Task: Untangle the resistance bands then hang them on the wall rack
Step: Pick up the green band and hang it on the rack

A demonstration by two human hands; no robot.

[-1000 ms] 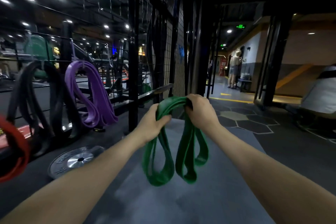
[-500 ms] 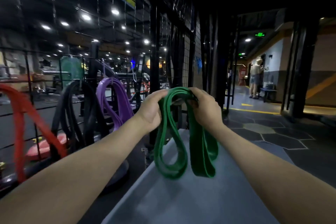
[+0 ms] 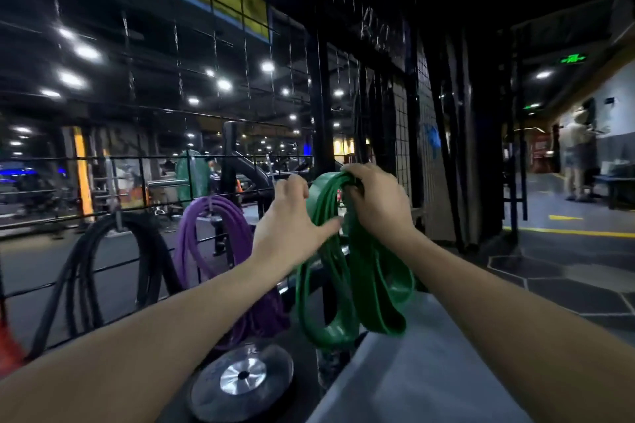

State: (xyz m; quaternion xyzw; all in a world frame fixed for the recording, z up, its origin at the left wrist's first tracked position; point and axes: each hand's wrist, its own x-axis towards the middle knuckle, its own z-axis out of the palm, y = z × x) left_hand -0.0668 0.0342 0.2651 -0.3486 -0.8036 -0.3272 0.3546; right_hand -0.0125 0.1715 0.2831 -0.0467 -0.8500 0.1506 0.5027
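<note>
- Nearest the camera, a weight plate (image 3: 242,379) lies flat on the floor beside a grey mat (image 3: 422,371).
- Both hands hold up a bundle of green resistance bands (image 3: 347,285) — the right hand (image 3: 379,203) clenched over its top, the left hand (image 3: 292,227) with fingers curled into the loops, thumb extended.
- Behind, purple bands (image 3: 213,240) and black bands (image 3: 86,268) hang on the wire wall rack (image 3: 137,161).
- Far right — a person (image 3: 575,161) stands in the corridor.

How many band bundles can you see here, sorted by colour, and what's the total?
Green bundle, held up by the left hand and right hand: 1
Purple bundle, on the wall rack: 1
Black bundle, on the rack: 1
Red bundle, only partly in view at the left edge: 1
Total: 4 bundles; single bands inside each cannot be counted.
</note>
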